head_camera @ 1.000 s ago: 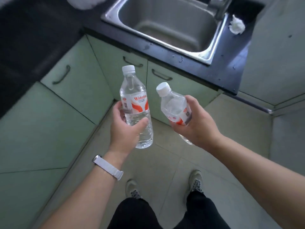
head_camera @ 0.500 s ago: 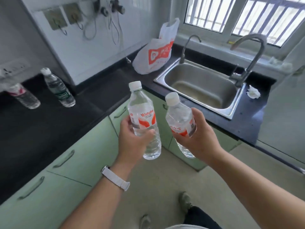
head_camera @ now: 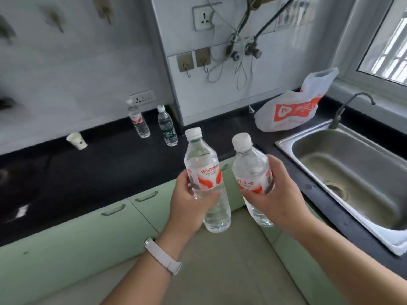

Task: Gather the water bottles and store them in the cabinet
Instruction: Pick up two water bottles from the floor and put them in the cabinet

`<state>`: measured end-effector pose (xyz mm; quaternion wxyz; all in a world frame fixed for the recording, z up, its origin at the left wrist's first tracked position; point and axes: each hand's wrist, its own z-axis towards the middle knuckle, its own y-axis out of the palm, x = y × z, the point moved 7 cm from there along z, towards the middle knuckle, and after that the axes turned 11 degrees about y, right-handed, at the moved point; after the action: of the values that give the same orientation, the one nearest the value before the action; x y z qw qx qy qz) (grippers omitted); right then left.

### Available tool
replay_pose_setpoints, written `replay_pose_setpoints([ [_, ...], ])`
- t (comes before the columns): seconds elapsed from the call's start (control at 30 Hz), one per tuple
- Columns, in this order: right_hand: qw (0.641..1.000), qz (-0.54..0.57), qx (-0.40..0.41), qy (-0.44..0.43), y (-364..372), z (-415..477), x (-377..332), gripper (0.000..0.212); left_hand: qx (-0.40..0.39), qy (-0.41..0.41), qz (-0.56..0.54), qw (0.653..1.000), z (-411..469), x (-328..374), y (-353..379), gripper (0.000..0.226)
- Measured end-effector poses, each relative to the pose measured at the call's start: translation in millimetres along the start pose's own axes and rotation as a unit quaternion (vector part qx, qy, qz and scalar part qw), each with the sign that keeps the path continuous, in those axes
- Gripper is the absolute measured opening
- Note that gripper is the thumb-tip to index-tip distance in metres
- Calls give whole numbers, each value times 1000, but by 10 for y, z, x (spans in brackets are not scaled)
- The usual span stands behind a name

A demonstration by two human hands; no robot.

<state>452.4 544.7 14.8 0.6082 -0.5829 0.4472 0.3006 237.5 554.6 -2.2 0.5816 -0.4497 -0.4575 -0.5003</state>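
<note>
My left hand (head_camera: 187,205) grips a clear water bottle with a red-and-white label (head_camera: 203,170), upright in front of me. Just to its right, my right hand (head_camera: 279,199) grips a second, similar bottle (head_camera: 251,170), tilted slightly. Both have white caps. On the black countertop (head_camera: 88,172) at the back stand two more bottles: one with a red label (head_camera: 138,122) and one with a green label (head_camera: 167,126), side by side near the wall. Pale green cabinet doors (head_camera: 66,238) run shut below the counter.
A steel sink (head_camera: 352,170) with a tap (head_camera: 350,106) sits at the right. A white and orange plastic bag (head_camera: 293,106) lies on the counter by the sink. A paper cup (head_camera: 77,140) lies at the back left. Cables hang on the wall.
The view has tilted up from the floor and cabinet doors to the countertop and wall. Both hands keep their bottles held up in front; the two far bottles came into view.
</note>
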Motion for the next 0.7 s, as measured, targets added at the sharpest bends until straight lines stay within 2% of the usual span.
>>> replay_pose_setpoints([
  [0.3,979,3,-187,-82,775,-55,-453,62,172,-11,79,982,-573,189,-777,57],
  [0.7,932,-18,-329,-148,2633,-1220,-1340,63,349,-12,105,931,-1794,333,-2980,61],
])
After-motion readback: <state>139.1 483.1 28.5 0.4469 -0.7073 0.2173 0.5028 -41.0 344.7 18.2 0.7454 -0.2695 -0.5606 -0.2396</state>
